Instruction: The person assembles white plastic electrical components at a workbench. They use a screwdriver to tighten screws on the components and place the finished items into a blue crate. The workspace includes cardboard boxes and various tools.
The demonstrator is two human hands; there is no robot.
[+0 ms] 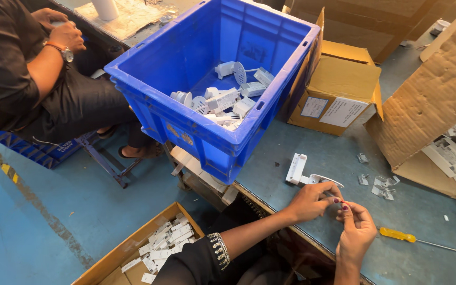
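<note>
White plastic part [306, 177] sits on the blue-grey counter [312, 153] w/ both hands, left [312, 200] & right [355, 232], pinching its far end, big blue crate [186, 63] of similar bits behind, cardboard boxes [339, 89] nearby, blue floor [38, 211] below.

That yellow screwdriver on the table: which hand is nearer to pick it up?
Right hand, probably: the screwdriver lies just beside it, while the left hand sits farther away, pinching a small white part.

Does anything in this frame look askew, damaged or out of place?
Yes. The blue crate sits tilted, overhanging the table edge. A torn cardboard sheet with ragged edges leans at the right. Small loose metal clips lie scattered near it.
</note>
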